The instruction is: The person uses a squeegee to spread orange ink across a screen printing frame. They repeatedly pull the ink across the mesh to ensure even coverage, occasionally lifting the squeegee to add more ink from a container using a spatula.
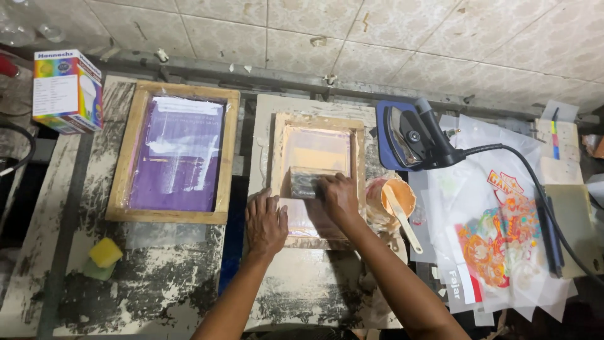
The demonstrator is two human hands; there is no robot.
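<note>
Head view:
Left arm: reaches forward from the lower middle, forearm straight, palm down.
Left hand: lies flat with fingers spread on the lower left rim of the small frame; its grip is open and closes on nothing, only pressing.
Right arm: comes in from the lower right, angled up and left.
Right hand: grip closed over the squeegee, fingers curled on its top.
Squeegee: stands on the pale mesh inside the small frame, near mid-screen.
Small frame: rests on the desk, centre.
Big frame: purple screen, left, well apart from the hands.
Cup: orange paint with a spatula, just right of the small frame.
</note>
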